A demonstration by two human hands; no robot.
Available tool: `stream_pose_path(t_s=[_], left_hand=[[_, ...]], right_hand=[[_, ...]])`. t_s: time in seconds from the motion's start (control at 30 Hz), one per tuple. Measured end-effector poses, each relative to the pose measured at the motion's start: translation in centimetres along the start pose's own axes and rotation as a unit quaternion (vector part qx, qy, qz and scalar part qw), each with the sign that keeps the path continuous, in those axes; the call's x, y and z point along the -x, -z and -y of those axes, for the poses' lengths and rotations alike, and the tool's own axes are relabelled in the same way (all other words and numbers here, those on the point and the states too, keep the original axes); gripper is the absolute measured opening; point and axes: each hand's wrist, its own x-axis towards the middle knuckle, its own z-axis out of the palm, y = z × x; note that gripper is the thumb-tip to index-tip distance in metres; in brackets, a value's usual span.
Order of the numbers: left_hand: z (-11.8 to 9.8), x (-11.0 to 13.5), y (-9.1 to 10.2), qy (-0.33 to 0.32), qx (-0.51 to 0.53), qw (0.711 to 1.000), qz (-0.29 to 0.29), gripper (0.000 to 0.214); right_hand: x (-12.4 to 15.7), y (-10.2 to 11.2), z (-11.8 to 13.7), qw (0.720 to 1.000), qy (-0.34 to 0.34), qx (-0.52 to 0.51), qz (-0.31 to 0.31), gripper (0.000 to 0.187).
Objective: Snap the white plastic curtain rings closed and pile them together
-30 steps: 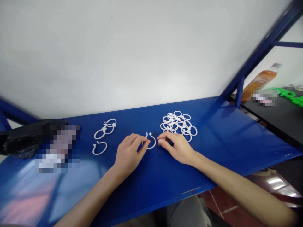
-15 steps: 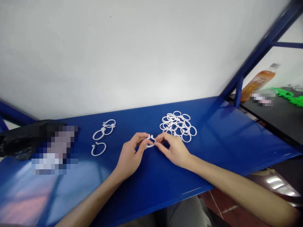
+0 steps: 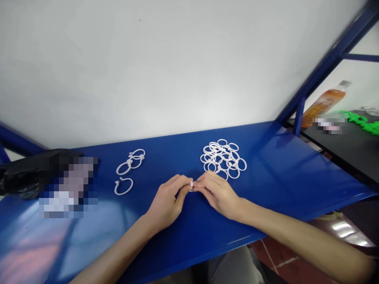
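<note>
Between my two hands is a small white plastic ring, mostly covered by the fingers. My left hand pinches it from the left, thumb against fingertips. From the right, my right hand grips it the same way, and the fingertips of both hands almost meet. Just beyond my right hand lies a pile of white rings, overlapping one another. Off to the left, an open white ring with knobbed ends lies by itself, and a few more white rings touch each other behind it.
The blue table meets a pale wall. A black plastic bag and a blurred-out item lie at the left. On a dark surface at the right stand a bottle of orange drink and green chain-like pieces.
Both hands have moved slightly down toward me and closer together. The ring's gap, visible between the fingers before, is now largely hidden by them.
</note>
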Motion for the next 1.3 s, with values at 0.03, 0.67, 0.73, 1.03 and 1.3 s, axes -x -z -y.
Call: stream_pose_path(t_s=[0.03,0.67,0.73,1.03,1.3], left_hand=[[0.0,0.1,0.0,-0.015,-0.011,1.000,0.000,0.019],[1.1,-0.8,1.0,0.055,-0.040,0.998,0.005,0.022],[2.3,-1.1,1.7,0.037,-0.136,0.989,-0.037,0.026],[9.1,-1.0,7.1,0.119,-0.454,0.878,-0.095,0.035],[9.2,-0.5,7.0,0.092,-0.477,0.871,-0.074,0.025]], right_hand=[[0.1,0.0,0.0,1.000,0.011,0.004,0.001,0.014],[-1.0,0.9,-1.4,0.998,-0.028,-0.007,0.051,0.015],[-1.4,1.7,-2.0,0.999,-0.036,0.008,0.026,0.015],[-1.7,8.1,-9.0,0.948,-0.229,0.167,-0.146,0.017],[-1.0,7.6,-11.1,0.943,-0.245,0.210,-0.085,0.013]])
